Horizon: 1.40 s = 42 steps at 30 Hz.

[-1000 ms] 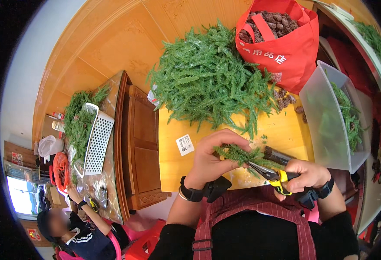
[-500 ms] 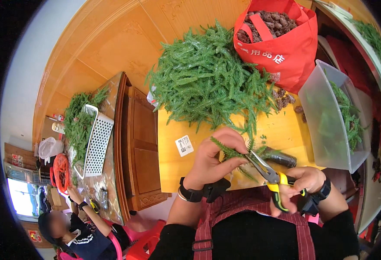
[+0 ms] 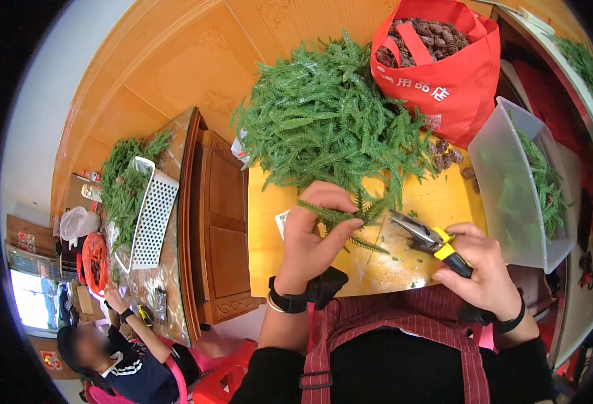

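Note:
My left hand (image 3: 315, 232) is closed, pinching a green artificial pine sprig (image 3: 368, 211) between thumb and fingers above the yellow tabletop (image 3: 411, 273). A thin stem hangs below the sprig. My right hand (image 3: 480, 271) is wrapped round the black-and-yellow handles of a pair of pliers (image 3: 419, 232). The metal jaws point toward the sprig, a little to its right and apart from it. Beyond both hands lies a big heap of similar green sprigs (image 3: 330, 118). Green clippings dot the table under the pliers.
A red bag (image 3: 455, 91) full of pine cones (image 3: 424, 42) stands at the back right, with loose cones (image 3: 447, 156) beside it. A translucent bin (image 3: 512, 195) holds greenery at the right. Leftward, a co-worker (image 3: 138, 367) sits by another table with a white perforated basket (image 3: 155, 219).
The pliers have come away from the sprig, and my right hand now holds them lower and turned. My left hand has shifted slightly up and left with the sprig.

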Motion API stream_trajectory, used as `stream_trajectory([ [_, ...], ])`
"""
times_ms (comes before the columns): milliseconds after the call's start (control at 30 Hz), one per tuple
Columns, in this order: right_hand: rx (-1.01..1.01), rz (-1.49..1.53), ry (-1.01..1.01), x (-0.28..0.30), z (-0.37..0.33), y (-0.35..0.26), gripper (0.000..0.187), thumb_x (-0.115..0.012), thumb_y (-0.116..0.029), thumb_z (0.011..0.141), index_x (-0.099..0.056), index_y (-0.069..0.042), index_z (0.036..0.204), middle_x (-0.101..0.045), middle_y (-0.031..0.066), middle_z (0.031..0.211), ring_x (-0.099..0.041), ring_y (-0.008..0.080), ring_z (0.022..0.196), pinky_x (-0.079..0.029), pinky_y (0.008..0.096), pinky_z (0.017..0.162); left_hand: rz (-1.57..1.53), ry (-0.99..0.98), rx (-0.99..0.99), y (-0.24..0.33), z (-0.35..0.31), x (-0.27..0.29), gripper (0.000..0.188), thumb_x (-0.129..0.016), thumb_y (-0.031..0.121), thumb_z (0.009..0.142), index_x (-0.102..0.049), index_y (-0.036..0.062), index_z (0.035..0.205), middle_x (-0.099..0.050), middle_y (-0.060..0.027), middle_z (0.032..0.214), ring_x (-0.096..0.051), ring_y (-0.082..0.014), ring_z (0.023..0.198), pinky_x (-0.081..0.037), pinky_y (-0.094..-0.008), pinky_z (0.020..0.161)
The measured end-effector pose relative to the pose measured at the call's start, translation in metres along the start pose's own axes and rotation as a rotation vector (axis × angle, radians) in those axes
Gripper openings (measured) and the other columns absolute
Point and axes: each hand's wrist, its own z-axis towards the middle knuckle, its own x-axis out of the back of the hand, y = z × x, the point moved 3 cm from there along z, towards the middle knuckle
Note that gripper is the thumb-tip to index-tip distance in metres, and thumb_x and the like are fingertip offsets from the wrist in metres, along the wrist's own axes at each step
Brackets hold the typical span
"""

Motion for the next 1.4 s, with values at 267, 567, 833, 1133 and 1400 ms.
stream_trajectory([
  [267,0.185,-0.335,0.281,-0.006,0.012,-0.008,0.024,-0.073,-0.022,0.064,-0.062,-0.003,0.076,-0.058,0.0097,0.072,-0.054,0.0299,0.085,-0.044,0.0385,0.078,-0.13,-0.027,0.075,0.005,-0.003,-0.011,0.018,-0.064,0.001,0.069,-0.053,0.002,0.083,-0.053,-0.0075,0.086,-0.05,-0.018,0.082,-0.039,-0.0291,0.075],
  [567,0.263,-0.432,0.298,-0.005,0.012,-0.001,0.028,-0.074,-0.018,0.058,-0.059,0.001,0.074,-0.055,0.0109,0.072,-0.054,0.0316,0.088,-0.045,0.0379,0.073,-0.238,-0.127,0.202,0.005,-0.006,-0.013,0.018,-0.066,0.008,0.07,-0.054,0.002,0.083,-0.053,-0.0071,0.084,-0.05,-0.0174,0.081,-0.039,-0.0278,0.074],
  [833,0.341,-0.473,0.324,-0.005,0.011,0.006,0.027,-0.075,-0.018,0.056,-0.059,-0.001,0.069,-0.057,0.0095,0.068,-0.055,0.0305,0.078,-0.046,0.0361,0.065,-0.298,-0.201,0.221,0.006,-0.006,-0.014,0.018,-0.065,0.0,0.071,-0.055,0.0005,0.086,-0.054,-0.0063,0.085,-0.052,-0.0171,0.084,-0.04,-0.0277,0.075],
  [1133,0.367,-0.426,0.353,-0.005,0.01,0.01,0.027,-0.076,-0.019,0.056,-0.058,-0.002,0.065,-0.057,0.0096,0.063,-0.056,0.0302,0.074,-0.045,0.0362,0.059,-0.33,-0.196,0.287,0.006,-0.007,-0.017,0.017,-0.066,0.001,0.073,-0.055,-0.0001,0.086,-0.054,-0.0063,0.086,-0.052,-0.0171,0.084,-0.041,-0.0276,0.075],
  [1400,0.351,-0.424,0.338,-0.008,0.007,0.015,0.027,-0.077,-0.02,0.055,-0.057,-0.003,0.063,-0.058,0.0099,0.063,-0.056,0.0288,0.07,-0.045,0.0361,0.058,-0.352,-0.187,0.324,0.006,-0.008,-0.017,0.017,-0.066,0.003,0.073,-0.055,0.0001,0.086,-0.055,-0.0065,0.086,-0.053,-0.0172,0.085,-0.04,-0.0273,0.076],
])
